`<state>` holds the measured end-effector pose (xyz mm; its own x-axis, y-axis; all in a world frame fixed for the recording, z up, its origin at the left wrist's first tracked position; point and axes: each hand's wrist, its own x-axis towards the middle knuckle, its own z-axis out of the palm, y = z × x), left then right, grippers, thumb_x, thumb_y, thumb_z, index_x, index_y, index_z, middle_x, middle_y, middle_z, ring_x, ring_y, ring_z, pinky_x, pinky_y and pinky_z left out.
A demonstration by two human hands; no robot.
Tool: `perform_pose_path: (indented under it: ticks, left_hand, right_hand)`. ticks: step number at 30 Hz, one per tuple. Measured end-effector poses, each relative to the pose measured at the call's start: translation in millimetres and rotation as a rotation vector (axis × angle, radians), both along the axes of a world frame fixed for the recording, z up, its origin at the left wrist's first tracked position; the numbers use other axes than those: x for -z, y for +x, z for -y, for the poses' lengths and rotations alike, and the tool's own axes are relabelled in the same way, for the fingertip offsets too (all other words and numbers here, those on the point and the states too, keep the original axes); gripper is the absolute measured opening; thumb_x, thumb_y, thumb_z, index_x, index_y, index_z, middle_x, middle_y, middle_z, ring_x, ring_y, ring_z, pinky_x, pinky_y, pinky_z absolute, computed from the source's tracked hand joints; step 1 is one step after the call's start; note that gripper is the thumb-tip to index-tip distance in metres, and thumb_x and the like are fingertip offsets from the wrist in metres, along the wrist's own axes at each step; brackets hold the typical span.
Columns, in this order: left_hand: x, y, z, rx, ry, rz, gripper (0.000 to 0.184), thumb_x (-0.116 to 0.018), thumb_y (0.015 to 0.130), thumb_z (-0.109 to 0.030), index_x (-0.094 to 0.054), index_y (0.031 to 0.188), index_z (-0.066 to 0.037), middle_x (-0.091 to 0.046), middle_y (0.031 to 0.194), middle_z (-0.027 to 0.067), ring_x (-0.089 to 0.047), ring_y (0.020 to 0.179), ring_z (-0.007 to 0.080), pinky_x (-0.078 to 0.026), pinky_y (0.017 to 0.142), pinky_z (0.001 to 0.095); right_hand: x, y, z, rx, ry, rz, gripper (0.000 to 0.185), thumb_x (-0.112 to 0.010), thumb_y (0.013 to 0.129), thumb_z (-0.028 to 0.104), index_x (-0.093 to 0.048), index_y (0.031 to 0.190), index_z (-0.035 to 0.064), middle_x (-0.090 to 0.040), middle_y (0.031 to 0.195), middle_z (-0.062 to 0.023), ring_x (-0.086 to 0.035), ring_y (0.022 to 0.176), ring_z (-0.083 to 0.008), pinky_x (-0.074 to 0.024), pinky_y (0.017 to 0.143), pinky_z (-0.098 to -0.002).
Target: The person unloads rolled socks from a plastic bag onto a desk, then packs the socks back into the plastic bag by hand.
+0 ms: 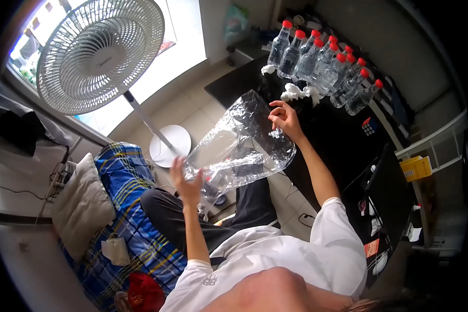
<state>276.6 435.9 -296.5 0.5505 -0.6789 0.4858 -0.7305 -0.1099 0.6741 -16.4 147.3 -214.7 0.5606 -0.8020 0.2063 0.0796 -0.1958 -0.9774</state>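
A large, crinkled transparent plastic bag stretches in front of me, over my lap and the dark table's edge. At its upper right side is my right hand, its fingers curled and pinched on the plastic. My left hand is beside the bag's lower left end, slightly blurred, with the fingers spread; whether it touches the plastic is hard to tell. Beyond my right hand, crumpled white tissues lie on the black table. Several transparent bottles with red caps stand grouped behind them.
On the left stands a white pedestal fan with a round base. A bed with blue plaid bedding holds a pillow and a red cloth. A puzzle cube and a white mouse lie at right.
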Motion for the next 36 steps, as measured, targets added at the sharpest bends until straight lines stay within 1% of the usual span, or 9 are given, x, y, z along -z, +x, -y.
perform_pose_path:
  ticks: [2, 6, 11, 16, 23, 27, 28, 31, 36]
  left_hand:
    - [-21.1, -42.6, 30.6, 0.210, 0.042, -0.005, 0.092, -0.090, 0.073, -0.033, -0.046, 0.151, -0.012, -0.041, 0.158, 0.0200, -0.038, 0.146, 0.0398, -0.033, 0.118, 0.0521]
    - [-25.6, -95.2, 67.4, 0.334, 0.051, 0.004, 0.107, -0.089, 0.072, -0.047, -0.036, 0.158, -0.013, -0.029, 0.166, 0.0194, -0.026, 0.154, 0.0412, -0.025, 0.121, 0.0590]
    - [-19.3, -107.9, 84.1, 0.319, -0.008, -0.121, 0.102, -0.089, 0.074, -0.045, -0.039, 0.155, -0.008, -0.040, 0.160, 0.0185, -0.034, 0.150, 0.0397, -0.028, 0.120, 0.0576]
    - [-24.3, -108.9, 101.0, 0.211, -0.109, -0.030, 0.089, -0.090, 0.073, -0.040, -0.051, 0.145, -0.005, -0.054, 0.149, 0.0163, -0.049, 0.139, 0.0376, -0.036, 0.116, 0.0528]
    - [-25.0, -127.3, 141.6, 0.264, -0.165, -0.063, 0.078, -0.092, 0.070, -0.039, -0.062, 0.135, -0.008, -0.059, 0.145, 0.0142, -0.052, 0.136, 0.0362, -0.037, 0.114, 0.0500]
    - [-25.2, -139.2, 155.0, 0.200, -0.310, -0.090, 0.057, -0.093, 0.069, -0.023, -0.073, 0.119, -0.005, -0.069, 0.132, 0.0154, -0.062, 0.125, 0.0363, -0.046, 0.108, 0.0460]
    - [-24.0, -139.3, 154.8, 0.184, -0.329, -0.072, 0.044, -0.090, 0.074, -0.017, -0.076, 0.113, -0.004, -0.072, 0.127, 0.0159, -0.065, 0.122, 0.0354, -0.048, 0.106, 0.0444]
    - [-12.1, -130.2, 146.5, 0.195, -0.327, -0.157, 0.034, -0.086, 0.078, -0.014, -0.077, 0.110, -0.004, -0.073, 0.124, 0.0141, -0.065, 0.124, 0.0334, -0.046, 0.107, 0.0444]
    - [-36.2, -102.0, 112.7, 0.248, -0.386, -0.286, 0.015, -0.074, 0.089, -0.001, -0.077, 0.104, 0.000, -0.076, 0.113, 0.0153, -0.071, 0.111, 0.0301, -0.053, 0.098, 0.0401]
  right_hand:
    - [-1.2, 0.6, -1.0, 0.012, -0.014, -0.005, 0.039, -0.066, 0.088, -0.001, -0.058, 0.126, -0.0019, -0.069, 0.090, -0.0079, -0.067, 0.067, -0.0122, -0.0552, 0.061, -0.0247]
    - [2.8, -1.1, 0.9, 0.003, -0.014, 0.006, 0.033, -0.066, 0.089, 0.000, -0.061, 0.121, -0.0005, -0.070, 0.090, -0.0083, -0.067, 0.067, -0.0117, -0.0565, 0.061, -0.0256]
    - [3.7, -0.4, 1.8, -0.008, -0.027, 0.018, 0.031, -0.066, 0.089, 0.000, -0.062, 0.119, -0.0010, -0.069, 0.089, -0.0078, -0.067, 0.069, -0.0102, -0.0569, 0.062, -0.0252]
    - [5.1, 3.4, 2.9, 0.010, -0.037, 0.024, 0.028, -0.066, 0.089, 0.000, -0.063, 0.117, -0.0006, -0.068, 0.088, -0.0060, -0.065, 0.068, -0.0090, -0.0562, 0.061, -0.0249]
    - [3.6, 2.7, -1.6, 0.034, -0.026, 0.015, 0.028, -0.069, 0.088, 0.001, -0.064, 0.115, -0.0012, -0.068, 0.084, -0.0054, -0.064, 0.066, -0.0084, -0.0546, 0.059, -0.0242]
    - [5.2, 3.4, -0.3, 0.034, -0.065, -0.008, 0.028, -0.068, 0.088, 0.001, -0.064, 0.115, -0.0008, -0.069, 0.085, -0.0059, -0.066, 0.068, -0.0088, -0.0552, 0.062, -0.0241]
    - [6.7, 2.6, 0.4, 0.038, -0.050, 0.011, 0.027, -0.067, 0.088, 0.000, -0.064, 0.115, -0.0008, -0.069, 0.085, -0.0059, -0.066, 0.068, -0.0089, -0.0553, 0.062, -0.0242]
    - [5.5, 0.6, -0.5, 0.045, -0.018, 0.016, 0.027, -0.067, 0.088, 0.000, -0.064, 0.115, -0.0011, -0.069, 0.084, -0.0061, -0.066, 0.068, -0.0090, -0.0553, 0.062, -0.0246]
    - [3.1, -2.3, -1.2, 0.037, -0.086, -0.029, 0.023, -0.067, 0.089, -0.002, -0.066, 0.112, -0.0005, -0.069, 0.083, -0.0034, -0.065, 0.065, -0.0077, -0.0543, 0.060, -0.0236]
